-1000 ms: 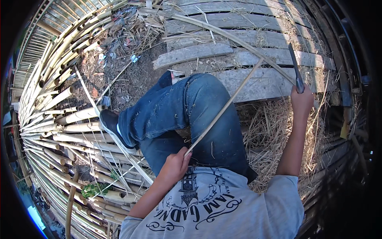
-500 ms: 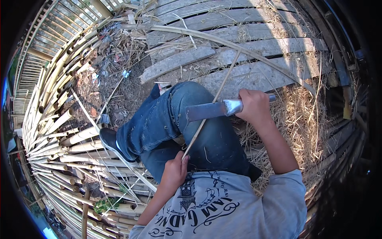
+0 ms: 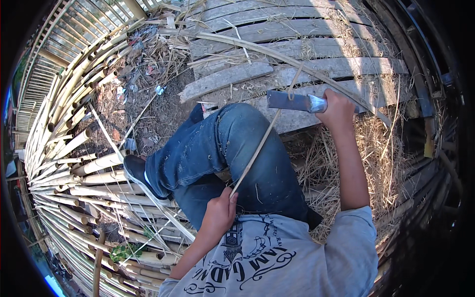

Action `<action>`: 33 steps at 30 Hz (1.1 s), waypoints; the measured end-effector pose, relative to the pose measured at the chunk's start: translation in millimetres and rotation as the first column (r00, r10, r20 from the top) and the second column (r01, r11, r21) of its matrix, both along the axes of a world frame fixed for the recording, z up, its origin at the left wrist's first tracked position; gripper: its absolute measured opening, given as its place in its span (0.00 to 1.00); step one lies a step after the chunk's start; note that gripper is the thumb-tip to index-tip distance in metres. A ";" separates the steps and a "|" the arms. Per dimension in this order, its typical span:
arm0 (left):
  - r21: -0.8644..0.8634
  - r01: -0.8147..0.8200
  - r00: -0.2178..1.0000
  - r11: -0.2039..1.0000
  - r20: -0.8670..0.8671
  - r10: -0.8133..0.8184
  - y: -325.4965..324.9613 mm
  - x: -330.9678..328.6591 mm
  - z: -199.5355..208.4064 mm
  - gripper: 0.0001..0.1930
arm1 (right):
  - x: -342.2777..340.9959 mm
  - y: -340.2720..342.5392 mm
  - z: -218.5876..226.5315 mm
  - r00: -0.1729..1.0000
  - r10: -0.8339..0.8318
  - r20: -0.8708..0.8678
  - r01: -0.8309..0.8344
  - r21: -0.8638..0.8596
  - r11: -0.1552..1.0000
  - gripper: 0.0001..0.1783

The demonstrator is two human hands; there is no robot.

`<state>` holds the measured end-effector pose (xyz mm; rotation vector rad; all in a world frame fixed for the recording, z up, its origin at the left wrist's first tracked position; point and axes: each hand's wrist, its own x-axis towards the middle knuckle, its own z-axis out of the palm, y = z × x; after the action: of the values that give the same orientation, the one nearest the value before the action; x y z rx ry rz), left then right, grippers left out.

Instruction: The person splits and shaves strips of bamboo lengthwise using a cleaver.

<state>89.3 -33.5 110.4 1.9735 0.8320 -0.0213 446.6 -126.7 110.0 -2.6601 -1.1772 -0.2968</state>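
Fingers first: our left hand (image 3: 220, 208), lower centre, pinches the visible lower end of a thin bamboo strip (image 3: 257, 149); our right hand (image 3: 335, 111), right of centre, is clenched round the handle of a broad knife (image 3: 296, 103). And there's the change: half a second ago the blade sat above the jeans knee (image 3: 240, 123), and now it's by the strip's far end, over the planks (image 3: 292, 120)! We spot what looks like a thin curl there, suggesting the edge has shaved along the strip
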 end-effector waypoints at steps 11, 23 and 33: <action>0.011 -0.016 1.000 1.000 0.019 0.016 -3.6 -4.9 -12.6 0.07 | -55.9 -4.5 15.7 0.934 0.287 -0.212 -0.311 -0.088 0.946 0.12; -0.032 -0.017 0.997 0.999 0.075 0.019 2.3 -2.1 -9.6 0.08 | 13.4 7.7 16.8 0.999 -0.010 0.042 0.011 -0.023 1.000 0.14; -0.014 0.028 0.999 1.000 0.022 -0.028 3.9 -18.4 -16.5 0.08 | 66.5 -18.3 22.8 0.886 -0.462 -0.041 0.461 -0.047 0.886 0.13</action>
<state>70.9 -29.6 93.9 1.9688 0.7879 -0.0215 513.1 -144.9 132.8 -2.9319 -0.5176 -0.2803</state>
